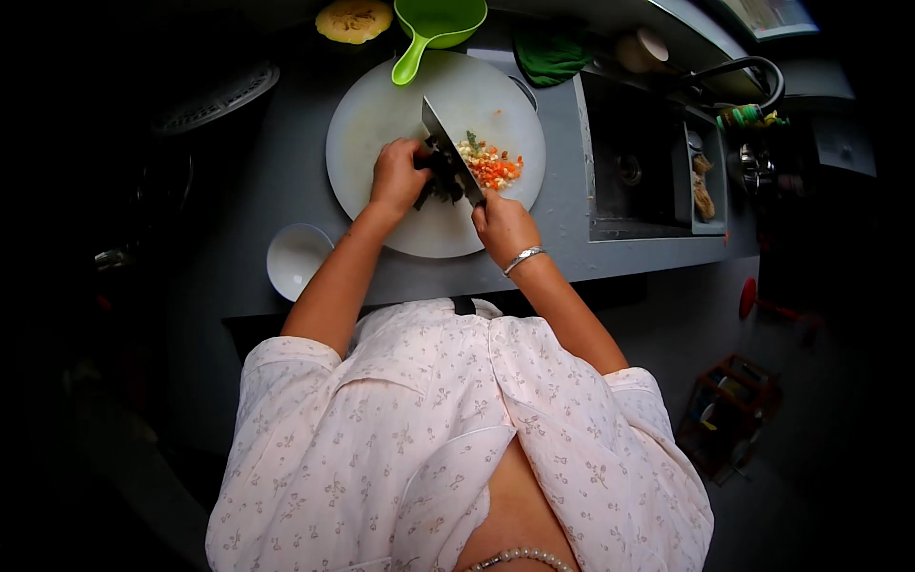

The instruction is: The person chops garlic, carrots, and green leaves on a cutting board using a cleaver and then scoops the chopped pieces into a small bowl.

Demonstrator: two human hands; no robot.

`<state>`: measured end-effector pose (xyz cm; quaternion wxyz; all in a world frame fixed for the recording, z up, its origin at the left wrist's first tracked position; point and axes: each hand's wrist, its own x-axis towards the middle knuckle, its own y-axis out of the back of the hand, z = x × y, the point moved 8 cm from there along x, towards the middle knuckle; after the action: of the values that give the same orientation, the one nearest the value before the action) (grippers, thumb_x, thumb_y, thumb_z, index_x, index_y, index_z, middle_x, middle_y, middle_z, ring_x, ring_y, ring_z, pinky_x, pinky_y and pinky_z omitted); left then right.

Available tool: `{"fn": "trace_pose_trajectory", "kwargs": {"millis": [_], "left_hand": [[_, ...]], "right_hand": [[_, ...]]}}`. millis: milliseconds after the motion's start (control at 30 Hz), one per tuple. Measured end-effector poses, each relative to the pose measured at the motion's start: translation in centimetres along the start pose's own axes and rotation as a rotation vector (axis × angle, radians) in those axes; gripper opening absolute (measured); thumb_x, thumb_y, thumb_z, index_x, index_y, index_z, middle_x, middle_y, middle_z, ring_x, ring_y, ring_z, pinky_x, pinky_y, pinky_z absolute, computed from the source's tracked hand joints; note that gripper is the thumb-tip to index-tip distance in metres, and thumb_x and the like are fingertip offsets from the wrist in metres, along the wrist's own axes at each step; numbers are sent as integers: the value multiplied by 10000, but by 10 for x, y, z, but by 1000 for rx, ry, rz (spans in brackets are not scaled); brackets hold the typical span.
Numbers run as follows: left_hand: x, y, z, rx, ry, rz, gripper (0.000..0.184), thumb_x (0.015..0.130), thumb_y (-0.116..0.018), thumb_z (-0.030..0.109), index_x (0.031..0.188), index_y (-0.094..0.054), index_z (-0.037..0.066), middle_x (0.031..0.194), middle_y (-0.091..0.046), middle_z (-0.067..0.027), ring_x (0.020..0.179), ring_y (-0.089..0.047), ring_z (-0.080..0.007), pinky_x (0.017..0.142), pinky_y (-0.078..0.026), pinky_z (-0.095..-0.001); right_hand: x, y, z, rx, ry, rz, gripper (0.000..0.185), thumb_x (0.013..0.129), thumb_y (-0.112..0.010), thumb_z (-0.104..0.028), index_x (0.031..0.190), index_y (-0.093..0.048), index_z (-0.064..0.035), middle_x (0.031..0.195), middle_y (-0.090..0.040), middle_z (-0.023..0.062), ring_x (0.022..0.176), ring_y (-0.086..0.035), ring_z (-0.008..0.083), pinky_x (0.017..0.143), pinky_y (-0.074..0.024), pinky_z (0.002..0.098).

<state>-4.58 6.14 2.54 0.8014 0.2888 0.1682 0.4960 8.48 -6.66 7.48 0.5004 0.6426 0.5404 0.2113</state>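
A round white cutting board (367, 114) lies on the grey counter. My right hand (505, 227), with a silver bracelet at the wrist, is closed round the handle of a kitchen knife (450, 143). Its broad blade points away from me, up and to the left. Against the blade's left side sits a dark, nearly black food (440, 181), partly in pieces. My left hand (397, 173) grips this dark food with bent fingers close to the blade. To the right of the knife is a pile of chopped orange and pale vegetables (494, 166) with a bit of green.
A white bowl (294, 259) stands left of the board. A green ladle-like scoop (438, 21) overlaps the board's far edge, beside a cut yellow melon or squash (353, 20). A green cloth (551, 57) lies behind. The dark sink (634, 162) is on the right.
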Motion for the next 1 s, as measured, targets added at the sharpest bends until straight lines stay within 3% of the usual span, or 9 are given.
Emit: {"fn": "trace_pose_trajectory", "kwargs": {"millis": [233, 367, 600, 867, 1000], "left_hand": [[-32, 6, 33, 83, -240, 192, 208, 650, -681, -40, 819, -593, 41, 850, -561, -120, 881, -558, -341, 773, -478, -410], [-51, 7, 45, 155, -424, 228, 231, 711, -659, -12, 939, -640, 19, 947, -587, -108, 900, -556, -311, 813, -483, -395], [-57, 13, 43, 89, -415, 245, 194, 762, -645, 12, 956, -661, 18, 953, -619, -126, 899, -585, -308, 810, -489, -380], [-47, 8, 33, 61, -316, 214, 88, 715, -649, 1, 770, -588, 33, 823, -594, -116, 800, -583, -324, 709, -480, -406], [-46, 5, 31, 89, -320, 207, 84, 713, -647, 3, 757, -583, 35, 817, -583, -117, 798, -575, -325, 707, -478, -409]], "right_hand": [[4, -21, 0, 27, 28, 22, 183, 855, -562, -197, 868, -572, -15, 727, -638, 251, 695, -633, 425, 635, -510, 507], [8, -15, 12, 113, 57, 67, 180, 854, -562, -195, 888, -578, -18, 735, -640, 242, 700, -627, 423, 651, -505, 502], [-11, 22, -6, 235, 78, 91, 195, 863, -537, -199, 906, -581, -14, 735, -633, 251, 698, -618, 431, 653, -493, 510], [-12, -9, -12, 59, 30, -39, 175, 859, -555, -189, 862, -555, -14, 720, -634, 252, 690, -627, 431, 644, -507, 511], [-2, -22, -15, 26, 41, -26, 171, 845, -589, -185, 854, -554, -18, 721, -637, 242, 692, -633, 422, 646, -513, 504]]}}
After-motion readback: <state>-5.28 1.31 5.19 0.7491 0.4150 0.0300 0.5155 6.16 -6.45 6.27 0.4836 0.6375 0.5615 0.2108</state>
